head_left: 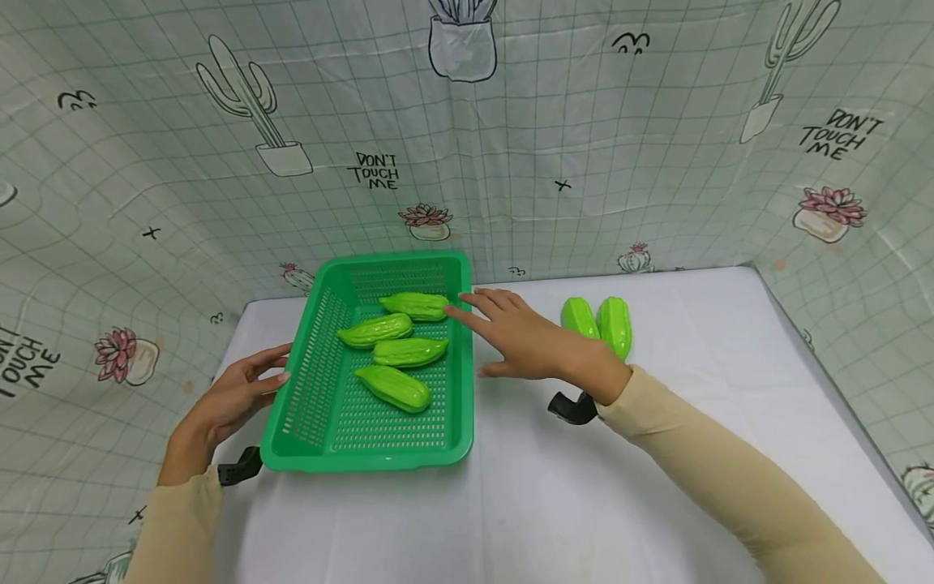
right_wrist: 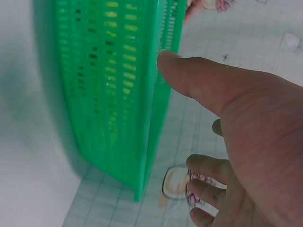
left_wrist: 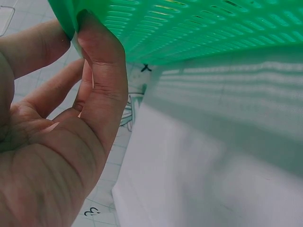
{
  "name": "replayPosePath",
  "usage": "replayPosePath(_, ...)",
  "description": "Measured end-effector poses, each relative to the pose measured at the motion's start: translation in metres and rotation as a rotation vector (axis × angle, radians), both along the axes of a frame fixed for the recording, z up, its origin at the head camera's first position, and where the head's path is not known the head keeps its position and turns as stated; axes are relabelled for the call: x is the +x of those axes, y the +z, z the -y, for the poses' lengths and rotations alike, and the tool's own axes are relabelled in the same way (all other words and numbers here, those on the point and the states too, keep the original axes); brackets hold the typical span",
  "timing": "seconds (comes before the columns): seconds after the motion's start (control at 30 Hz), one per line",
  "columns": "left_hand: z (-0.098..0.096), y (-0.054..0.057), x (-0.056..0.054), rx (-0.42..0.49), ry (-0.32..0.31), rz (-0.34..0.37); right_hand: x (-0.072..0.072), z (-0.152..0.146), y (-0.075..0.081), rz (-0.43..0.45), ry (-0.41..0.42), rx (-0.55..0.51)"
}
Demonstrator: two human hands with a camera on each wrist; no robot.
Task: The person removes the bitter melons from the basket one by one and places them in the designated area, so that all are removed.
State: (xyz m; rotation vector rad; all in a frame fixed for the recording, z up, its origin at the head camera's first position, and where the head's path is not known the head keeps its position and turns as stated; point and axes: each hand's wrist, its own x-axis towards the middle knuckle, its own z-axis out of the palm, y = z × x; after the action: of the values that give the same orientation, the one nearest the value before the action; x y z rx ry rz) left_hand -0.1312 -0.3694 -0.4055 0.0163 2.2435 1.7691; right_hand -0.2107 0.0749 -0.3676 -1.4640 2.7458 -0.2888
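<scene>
A green plastic basket [head_left: 365, 463] with slotted walls stands on the white table, left of the middle. Several bright green bitter melons [head_left: 392, 388] lie in it, roughly crosswise. My left hand [head_left: 226, 399] holds the basket's left rim; in the left wrist view finger and thumb pinch the green edge [left_wrist: 66, 19]. Over the right rim, my right hand [head_left: 521, 337] is spread, its fingertips close to the topmost melon [head_left: 414, 306] and nothing in its grasp. In the right wrist view the thumb [right_wrist: 189, 75] overlaps the rim.
Two more bitter melons [head_left: 615, 324] lie side by side on the table beyond my right wrist, partly hidden by it. A gridded cloth [head_left: 554, 146] with cactus drawings hangs behind the table and along both sides. Dark camera mounts [head_left: 572, 408] stick out at the wrists.
</scene>
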Motion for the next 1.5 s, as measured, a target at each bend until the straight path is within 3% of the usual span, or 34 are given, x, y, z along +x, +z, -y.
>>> replayPosePath(0.83,0.0,-0.001,0.001,-0.045,0.0,0.005,-0.003,0.069,0.012,0.025,0.171,0.11)
replayPosePath(1.07,0.0,0.0,0.002,-0.029,0.003,0.005,-0.006,0.086,0.013,0.074,0.17,0.165)
replayPosePath(1.5,-0.001,0.0,-0.002,-0.033,0.007,0.001,-0.006,0.114,0.012,0.052,0.176,0.306)
